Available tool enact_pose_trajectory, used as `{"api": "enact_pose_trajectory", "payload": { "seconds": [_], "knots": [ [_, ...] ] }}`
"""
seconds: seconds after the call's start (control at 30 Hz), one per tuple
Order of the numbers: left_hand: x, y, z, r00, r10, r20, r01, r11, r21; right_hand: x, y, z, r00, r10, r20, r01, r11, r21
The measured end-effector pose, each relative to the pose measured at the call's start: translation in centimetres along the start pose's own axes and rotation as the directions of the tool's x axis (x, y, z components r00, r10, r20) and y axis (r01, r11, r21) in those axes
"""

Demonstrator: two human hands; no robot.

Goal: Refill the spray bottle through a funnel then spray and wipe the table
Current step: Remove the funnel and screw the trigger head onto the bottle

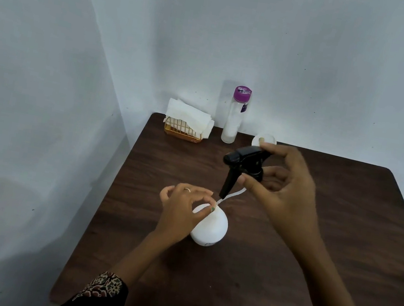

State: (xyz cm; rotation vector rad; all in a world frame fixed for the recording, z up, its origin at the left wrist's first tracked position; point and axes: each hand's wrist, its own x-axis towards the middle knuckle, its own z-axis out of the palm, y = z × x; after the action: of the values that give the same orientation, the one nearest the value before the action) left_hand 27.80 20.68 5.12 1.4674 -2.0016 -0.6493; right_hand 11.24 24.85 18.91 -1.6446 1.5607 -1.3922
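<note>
A white round spray bottle body stands on the dark wooden table in front of me. My left hand grips its neck from the left, fingers curled at the opening. My right hand pinches the black trigger spray head, lifted above and to the right of the bottle. Its white dip tube slants down toward the bottle's mouth. A white funnel lies at the back, partly hidden behind my right fingers.
A clear bottle with a purple cap stands at the table's back edge by the wall. Left of it sits an orange wire holder with white paper napkins. Walls close in on the left and back.
</note>
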Motion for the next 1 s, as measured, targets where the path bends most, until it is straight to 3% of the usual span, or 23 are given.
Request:
{"api": "enact_pose_trajectory", "payload": {
  "seconds": [0.13, 0.2, 0.63, 1.0],
  "knots": [
    [-1.0, -0.9, 0.9, 0.977, -0.113, 0.181, 0.169, 0.926, -0.337, -0.9, 2.6, 2.1, 0.994, 0.065, 0.083, -0.068, 0.997, 0.034],
    [-1.4, -1.0, 1.4, 0.959, -0.145, 0.246, 0.239, 0.877, -0.417, -1.5, 3.9, 3.2, 0.989, 0.100, 0.107, -0.105, 0.993, 0.045],
    [-2.0, -1.2, 3.7, 0.896, -0.355, 0.266, 0.431, 0.837, -0.336, -3.8, 10.0, 7.0, 0.930, 0.351, 0.107, -0.356, 0.934, 0.032],
    [-2.1, -2.2, 4.8, 0.851, -0.430, 0.302, 0.520, 0.776, -0.358, -4.0, 11.3, 8.0, 0.934, 0.332, 0.129, -0.326, 0.943, -0.066]
  ]
}}
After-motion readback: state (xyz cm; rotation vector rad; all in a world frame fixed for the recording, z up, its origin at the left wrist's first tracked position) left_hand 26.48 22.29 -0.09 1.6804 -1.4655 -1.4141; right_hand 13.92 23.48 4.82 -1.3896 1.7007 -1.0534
